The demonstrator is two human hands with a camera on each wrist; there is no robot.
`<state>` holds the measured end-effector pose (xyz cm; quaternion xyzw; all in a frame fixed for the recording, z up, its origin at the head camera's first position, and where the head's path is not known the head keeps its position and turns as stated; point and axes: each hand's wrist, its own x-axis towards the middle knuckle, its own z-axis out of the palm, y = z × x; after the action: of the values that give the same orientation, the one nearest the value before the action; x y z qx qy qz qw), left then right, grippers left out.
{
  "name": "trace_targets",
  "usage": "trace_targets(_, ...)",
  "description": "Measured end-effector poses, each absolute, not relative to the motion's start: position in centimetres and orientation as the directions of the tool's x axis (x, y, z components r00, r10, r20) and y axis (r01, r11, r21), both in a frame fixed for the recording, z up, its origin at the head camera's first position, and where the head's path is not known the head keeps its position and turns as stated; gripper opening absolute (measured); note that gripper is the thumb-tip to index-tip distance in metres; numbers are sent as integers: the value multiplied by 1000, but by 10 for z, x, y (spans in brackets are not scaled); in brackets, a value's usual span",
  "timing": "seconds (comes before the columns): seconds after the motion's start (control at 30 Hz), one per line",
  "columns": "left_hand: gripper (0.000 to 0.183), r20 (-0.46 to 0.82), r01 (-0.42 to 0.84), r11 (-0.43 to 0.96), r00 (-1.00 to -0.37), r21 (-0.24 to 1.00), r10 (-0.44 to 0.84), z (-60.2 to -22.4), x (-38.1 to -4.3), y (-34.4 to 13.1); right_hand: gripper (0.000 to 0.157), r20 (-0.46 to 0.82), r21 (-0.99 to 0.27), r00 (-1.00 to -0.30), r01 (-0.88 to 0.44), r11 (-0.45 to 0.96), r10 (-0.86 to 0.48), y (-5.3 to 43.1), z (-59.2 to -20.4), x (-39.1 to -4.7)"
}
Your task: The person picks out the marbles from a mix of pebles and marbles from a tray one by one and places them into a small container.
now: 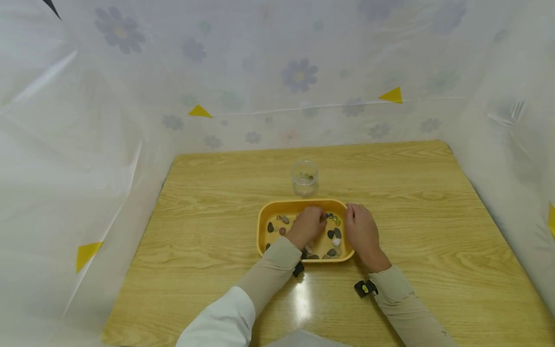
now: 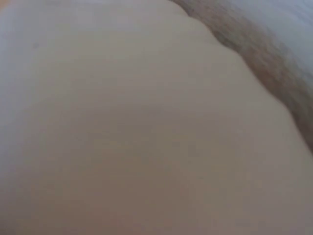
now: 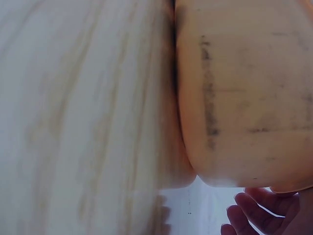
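Observation:
In the head view a yellow tray [image 1: 262,217] holds stones and shiny glass marbles. My left hand [image 1: 309,225] reaches down into its middle, fingers bent toward the blue marbles [image 1: 328,216] near the back wall. Its fingertips are hidden, so I cannot tell what they hold. Green marbles [image 1: 337,221] lie just right of those. At the tray's right end my right hand [image 1: 362,230] grips the rim. The right wrist view has the tray's outer wall [image 3: 244,98] close up, with the right hand's curved fingers [image 3: 254,210] at its edge. Sleeve cloth fills the left wrist view.
Behind the tray stands a clear round container [image 1: 304,185] with a few small green and brown pieces inside. Dark stones [image 1: 335,233] and a white stone [image 1: 336,242] lie at the tray's right side. Pale plastic sheeting [image 1: 260,72] encloses the wooden table [image 1: 208,212].

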<state>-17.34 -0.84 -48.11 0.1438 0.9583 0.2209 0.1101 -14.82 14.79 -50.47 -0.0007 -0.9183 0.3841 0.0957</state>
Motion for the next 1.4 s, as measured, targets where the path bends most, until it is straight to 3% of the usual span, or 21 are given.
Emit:
trace_targets(0.57, 5, -161, 252, 838, -916, 484, 368, -487, -176, -6, 49, 164, -700, -984, -64, 712, 73, 149, -507, -150)
trace_targets(0.97, 7, -103, 242, 779, -926, 578, 364, -483, -174, -14, 40, 177, -693, -982, -81, 716, 61, 148, -509, -151)
trace_targets(1.4, 14, -64, 210, 681, -933, 702, 354, -463, -163, -41, 50, 158, -710, -984, -55, 702, 82, 150, -510, -149)
